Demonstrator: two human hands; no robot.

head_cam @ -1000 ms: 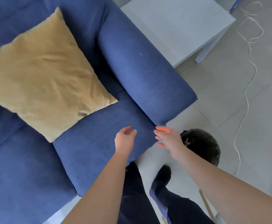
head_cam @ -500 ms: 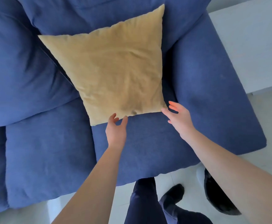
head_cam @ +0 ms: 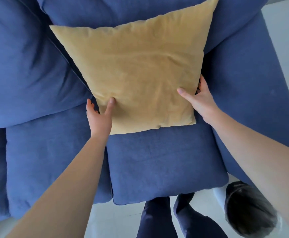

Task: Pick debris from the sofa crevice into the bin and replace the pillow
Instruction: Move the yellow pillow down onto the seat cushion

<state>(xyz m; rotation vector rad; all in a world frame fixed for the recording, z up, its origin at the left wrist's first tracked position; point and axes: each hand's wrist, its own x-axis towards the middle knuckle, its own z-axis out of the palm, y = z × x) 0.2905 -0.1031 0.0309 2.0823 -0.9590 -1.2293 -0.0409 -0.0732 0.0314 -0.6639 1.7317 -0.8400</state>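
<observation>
A mustard-yellow pillow (head_cam: 137, 71) leans against the back cushions of the blue sofa (head_cam: 157, 162), resting on the right seat cushion. My left hand (head_cam: 98, 117) holds its lower left edge, thumb on the front face and fingers behind. At the pillow's lower right edge my right hand (head_cam: 200, 98) grips the same way, thumb on top, fingers tucked behind. A black bin (head_cam: 247, 210) stands on the floor at the bottom right, partly hidden by my right forearm. No debris is visible.
The sofa's right armrest (head_cam: 253, 83) runs beside the pillow. A pale table top (head_cam: 284, 38) shows at the right edge. My legs in dark trousers (head_cam: 159, 219) stand on the light floor in front of the seat.
Both hands have reached forward from the seat's front edge and taken hold of the pillow's lower corners. The view has swung left, off the bin and floor, to centre on the sofa.
</observation>
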